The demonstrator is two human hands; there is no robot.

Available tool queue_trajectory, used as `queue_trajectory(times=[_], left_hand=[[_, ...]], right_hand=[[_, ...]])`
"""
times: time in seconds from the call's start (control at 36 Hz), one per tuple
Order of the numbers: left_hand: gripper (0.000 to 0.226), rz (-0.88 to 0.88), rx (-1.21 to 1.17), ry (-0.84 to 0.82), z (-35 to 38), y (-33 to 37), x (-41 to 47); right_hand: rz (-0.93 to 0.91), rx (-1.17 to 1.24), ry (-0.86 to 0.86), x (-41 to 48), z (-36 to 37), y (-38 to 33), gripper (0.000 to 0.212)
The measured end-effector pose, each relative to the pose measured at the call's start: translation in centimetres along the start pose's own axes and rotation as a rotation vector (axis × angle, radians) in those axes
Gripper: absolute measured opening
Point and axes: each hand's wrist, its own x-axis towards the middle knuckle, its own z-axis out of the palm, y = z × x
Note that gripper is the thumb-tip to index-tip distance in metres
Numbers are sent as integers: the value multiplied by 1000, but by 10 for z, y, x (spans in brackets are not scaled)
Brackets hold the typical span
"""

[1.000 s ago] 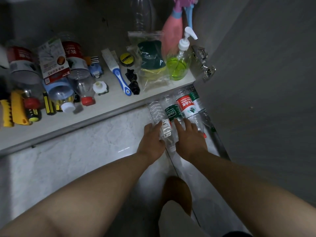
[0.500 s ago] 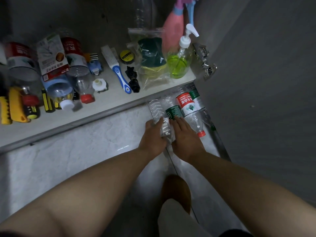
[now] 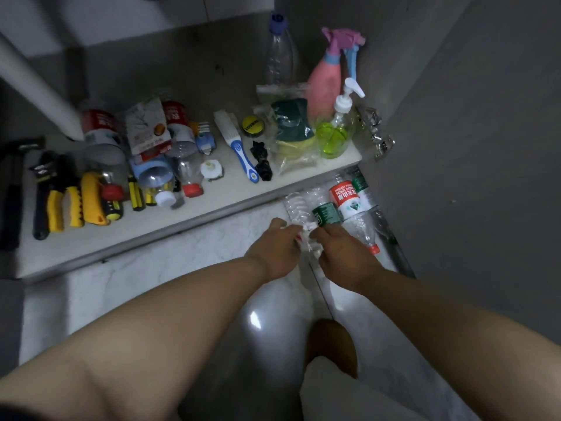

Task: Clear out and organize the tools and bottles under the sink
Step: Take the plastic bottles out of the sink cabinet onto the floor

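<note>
Both hands have drawn closer together and back toward the person since half a second ago, when they lay flatter over the bottles; the left hand (image 3: 274, 249) and the right hand (image 3: 344, 253) now meet over the near end of the clear ribbed plastic bottle (image 3: 296, 206), fingers curled and pinching it from either side, though blur hides the exact hold; that bottle lies on the pale marble floor (image 3: 136, 271), at twelve o'clock of the hands, hard against the shelf edge.

Just beside it, toward one o'clock, lie the green-labelled bottle (image 3: 326, 212) and the red-and-white-labelled, red-capped bottle (image 3: 346, 199), seemingly unshifted.

Progress is judged early: a few bottles are out on the floor; the white cabinet shelf (image 3: 230, 189) carries most of the load; at nine to ten o'clock lie the black hammer (image 3: 12, 183), the yellow-handled pliers (image 3: 57, 208) and several jumbled bottles on their sides; at one o'clock the pink spray bottle (image 3: 323, 86) and the green pump dispenser (image 3: 334, 135) stand upright; sorting tools from bottles remains outstanding.

The view itself now takes in more of the cabinet's back than before.
</note>
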Motion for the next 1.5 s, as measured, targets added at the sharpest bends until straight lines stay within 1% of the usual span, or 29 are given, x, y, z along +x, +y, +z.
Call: queue_trajectory(times=[0.03, 0.06, 0.14, 0.22, 0.31, 0.39, 0.47, 0.53, 0.58, 0.61, 0.64, 0.69, 0.75, 0.81, 0.86, 0.92, 1.0, 1.06, 1.22, 1.33, 1.42, 1.5], left_hand=[[38, 16, 61, -27, -12, -1, -6], [37, 22, 114, -39, -26, -3, -12], [44, 13, 242, -56, -71, -9, -37], [41, 0, 332, -30, -118, -19, -65], [31, -22, 376, 71, -162, -35, -88], [28, -78, 335, 174, -194, -56, -105], [20, -167, 300, 314, -214, -84, -114], [22, -245, 227, 424, -219, -105, -115], [25, -310, 151, 541, -218, -125, -111], [30, -350, 115, 595, -217, -136, -107], [40, -409, 71, 635, -215, -145, -103], [59, -511, -30, 683, -210, -162, -95], [61, -570, -114, 727, -208, -174, -86], [60, -605, -146, 763, -209, -182, -79], [59, -602, -172, 770, -213, -188, -73], [60, -587, -209, 754, -217, -192, -68], [67, -614, -233, 723, -221, -196, -60], [70, -629, -249, 725, -221, -197, -55], [59, -679, -261, 800, -219, -203, -48], [53, -656, -307, 857, -218, -204, -54], [52, -626, -343, 870, -218, -202, -62], [54, -594, -351, 862, -220, -198, -72]], right_hand=[[-13, -5, -22, 1, -6, -6, 43], [-31, -13, -36, 3, -13, -13, 40], [-98, -48, -62, 12, -34, -38, 34], [-136, -83, -88, 25, -54, -64, 31], [-133, -73, -117, 41, -72, -92, 30], [-150, -58, -151, 61, -85, -118, 26], [-135, -39, -199, 86, -90, -140, 17], [-107, -27, -210, 104, -89, -154, 18], [-69, -15, -192, 122, -84, -167, 29], [-43, -3, -179, 131, -80, -174, 35], [-10, 22, -162, 140, -76, -180, 41], [55, 99, -112, 155, -67, -192, 47], [99, 150, -31, 167, -57, -202, 51], [126, 152, 68, 174, -48, -212, 56], [147, 123, 174, 180, -40, -221, 62], [169, 31, 251, 186, -36, -229, 65], [200, -88, 273, 198, -32, -236, 68], [210, -108, 275, 205, -30, -238, 68], [270, -90, 247, 217, -22, -242, 70], [287, -53, 271, 217, -25, -243, 72], [306, 22, 314, 214, -31, -244, 67], [316, 132, 321, 208, -39, -243, 62]])
